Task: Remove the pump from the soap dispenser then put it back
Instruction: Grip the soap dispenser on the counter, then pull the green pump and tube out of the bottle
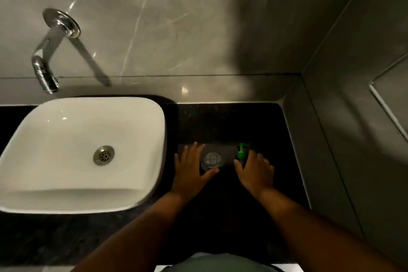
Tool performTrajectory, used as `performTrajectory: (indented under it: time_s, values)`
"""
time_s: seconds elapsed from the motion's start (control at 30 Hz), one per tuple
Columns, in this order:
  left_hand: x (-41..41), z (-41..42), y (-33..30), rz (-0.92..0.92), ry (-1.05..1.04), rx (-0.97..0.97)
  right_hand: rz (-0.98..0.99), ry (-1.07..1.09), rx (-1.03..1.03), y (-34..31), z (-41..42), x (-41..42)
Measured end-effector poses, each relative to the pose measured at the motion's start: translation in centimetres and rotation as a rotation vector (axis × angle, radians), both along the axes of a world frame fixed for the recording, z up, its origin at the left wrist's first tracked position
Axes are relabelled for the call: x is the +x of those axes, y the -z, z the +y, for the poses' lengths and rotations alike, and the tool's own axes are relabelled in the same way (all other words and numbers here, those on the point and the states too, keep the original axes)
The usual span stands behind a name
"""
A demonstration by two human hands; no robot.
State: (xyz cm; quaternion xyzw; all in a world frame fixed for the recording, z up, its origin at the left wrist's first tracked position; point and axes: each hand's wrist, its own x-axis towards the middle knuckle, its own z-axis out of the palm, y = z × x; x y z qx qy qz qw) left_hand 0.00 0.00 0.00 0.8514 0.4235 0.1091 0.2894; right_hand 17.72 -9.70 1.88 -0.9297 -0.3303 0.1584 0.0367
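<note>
Countertop (220, 216), black polished stone, carries everything: both forearms reach across it from the near edge, hands down near its far half. White square ceramic basin (84, 154) sits well off to the outer side of the left hand (189, 170), with the chrome wall spout (47, 66) beyond and above it; neither is in play. Clear round soap dispenser bottle (212, 160) stands upright between the two hands, seen from above with its mouth bare, so the pump is already out. Left hand lies flat and spread just beside the bottle, thumb touching or nearly touching its near side; I read that as steadying the bottle so it won't slide, not a grip. Green plastic pump (241, 152) sits beyond the thumb side of the right hand (256, 172), close to the fingertips; dim light hides whether the fingers pinch it or it just rests on the counter, so I cannot tell. Right hand is spread, fingers loosely splayed, ring on one finger. Hands are apart, bottle in the gap. Likely stage: removal done, refit pending. Next step needs the pump tube aligned with the bottle mouth.
</note>
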Motion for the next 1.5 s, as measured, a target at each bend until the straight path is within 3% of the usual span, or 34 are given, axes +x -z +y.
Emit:
performTrajectory:
  time_s: [0.43,0.63,0.8,0.9,1.27,1.5]
  values:
    - [2.0,2.9,0.3,-0.133,0.098,-0.136,0.204,0.140,0.084,2.1,4.2,3.2]
    - [2.6,2.7,0.7,-0.141,0.071,-0.254,0.491,0.198,0.539,-1.9,5.5,5.0]
    - [3.1,2.6,0.6,-0.126,0.080,-0.276,0.594,0.145,0.951,-7.6,7.5,5.3]
    - [3.3,2.4,0.2,-0.120,0.083,-0.288,0.612,0.087,1.096,-10.6,8.9,5.1]
    - [3.8,1.5,-0.9,-0.094,0.059,-0.318,0.452,-0.081,0.923,-8.7,8.1,2.7]
    - [3.6,1.5,-0.4,-0.129,0.051,-0.328,0.450,-0.027,0.915,-8.3,6.8,2.7]
